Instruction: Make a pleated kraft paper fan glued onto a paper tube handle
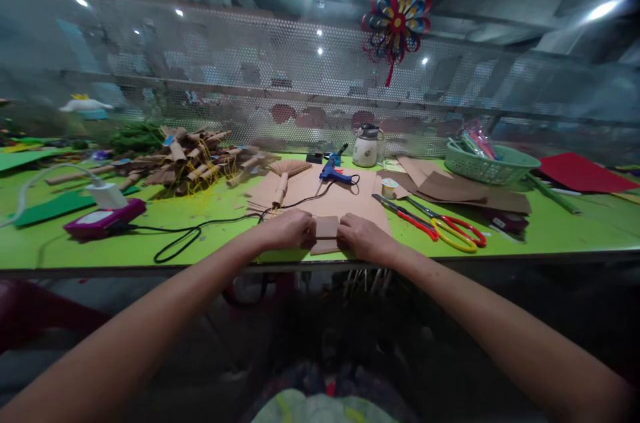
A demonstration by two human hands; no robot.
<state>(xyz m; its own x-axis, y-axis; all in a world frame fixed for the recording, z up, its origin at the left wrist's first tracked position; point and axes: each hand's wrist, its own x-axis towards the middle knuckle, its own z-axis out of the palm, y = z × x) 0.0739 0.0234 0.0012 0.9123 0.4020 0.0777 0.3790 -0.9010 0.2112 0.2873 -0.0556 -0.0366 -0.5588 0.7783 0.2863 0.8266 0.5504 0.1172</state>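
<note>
Between my two hands, at the table's front edge, lies a small folded piece of brown paper. My left hand pinches its left side with curled fingers, and my right hand pinches its right side. Larger sheets of brown paper lie flat just beyond. On them rest a blue glue gun with a black cord and a pleated brown paper fan with a rolled handle. The undersides of my fingertips are hidden.
Scissors with red handles and a pair with yellow and red handles lie right. A heap of brown paper rolls and a purple power strip stand left. Behind are a jug and a green basket.
</note>
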